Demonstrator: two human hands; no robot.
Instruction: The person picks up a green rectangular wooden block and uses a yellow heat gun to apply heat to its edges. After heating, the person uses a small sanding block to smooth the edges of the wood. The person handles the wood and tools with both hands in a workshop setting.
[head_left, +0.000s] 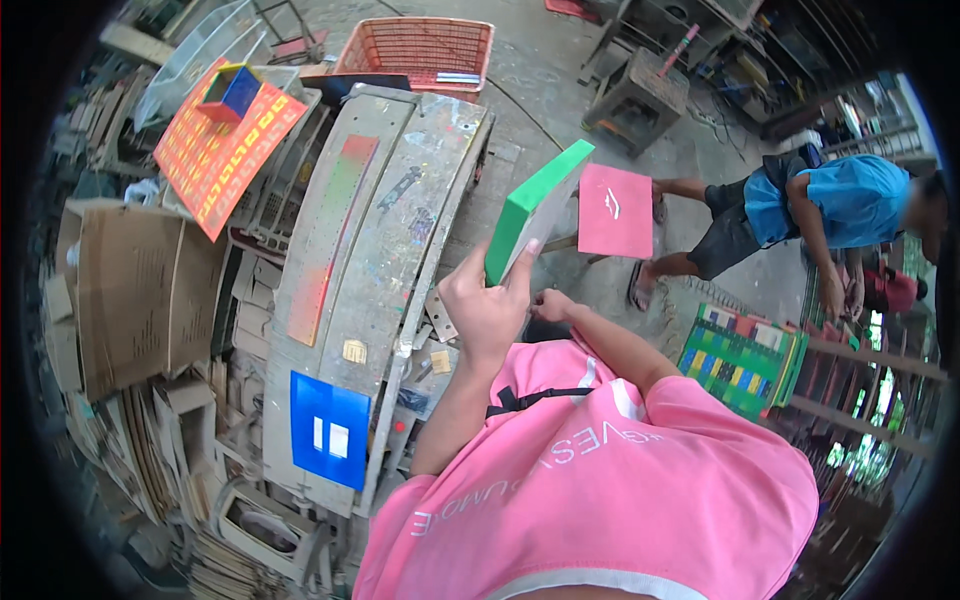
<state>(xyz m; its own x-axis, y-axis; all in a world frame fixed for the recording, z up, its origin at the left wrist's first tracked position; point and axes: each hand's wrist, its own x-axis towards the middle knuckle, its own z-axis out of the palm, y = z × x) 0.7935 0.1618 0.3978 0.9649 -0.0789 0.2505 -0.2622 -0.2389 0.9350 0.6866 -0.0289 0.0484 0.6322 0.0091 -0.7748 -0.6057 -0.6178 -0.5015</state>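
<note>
My left hand (487, 305) is raised in front of my chest, closed on a green-sided flat box (516, 208) held tilted on edge. Its bright green sides show at the top and left, and a pale grey face turns to the right. My right hand (550, 305) is low by my lap, its fingers curled; whether anything is inside them is hidden. A pink square stool (615, 225) with a white mark on its top stands just beyond both hands. On the bench to the left lies a blue panel (330, 430) with two white rectangles.
A paint-stained wooden bench (400, 210) runs along my left. Behind it are an orange patterned sheet (235, 155), a cardboard box (140, 300) and a red crate (415, 45). A person in a blue shirt (850, 195) stands at right near a green board with coloured blocks (735, 365).
</note>
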